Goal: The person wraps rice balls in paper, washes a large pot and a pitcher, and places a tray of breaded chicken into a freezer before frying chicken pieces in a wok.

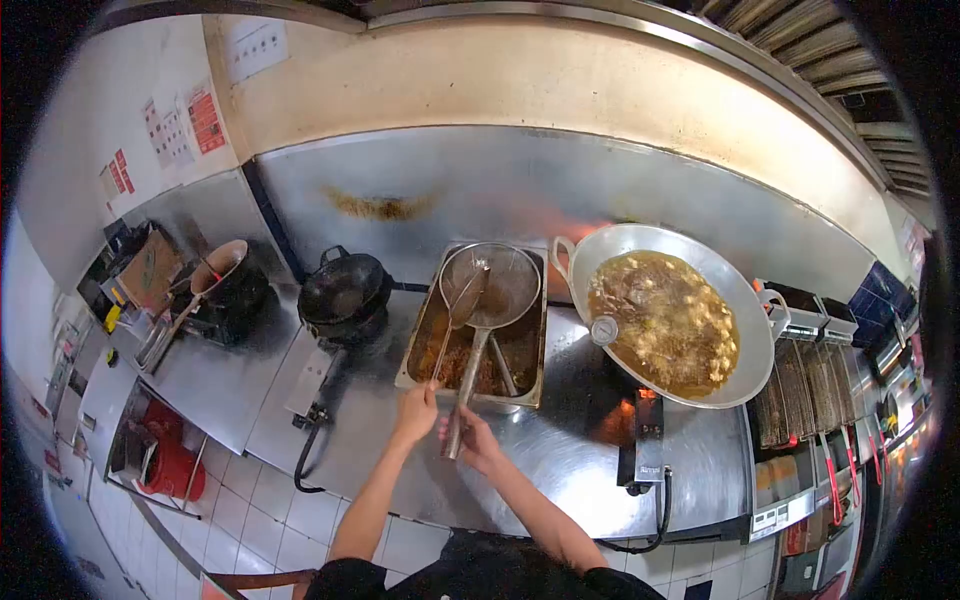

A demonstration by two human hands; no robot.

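Note:
My right hand is wrapped round the handle of a large round mesh strainer, near the handle's lower end. The strainer's bowl lies over the far part of a rectangular metal tray with dark, crumb-filled oil in it. In my closed left hand is a long thin metal utensil. Its far end overlaps the strainer's mesh, and its exact kind does not show clearly. Another metal handle slants inside the tray, to the right of the strainer's handle.
To the right, a wide two-handled pan holds bubbling oil with pale pieces; a dial thermometer sits at its rim above a lit burner. Black pans stand on a burner at left. Fryer baskets with red handles are far right.

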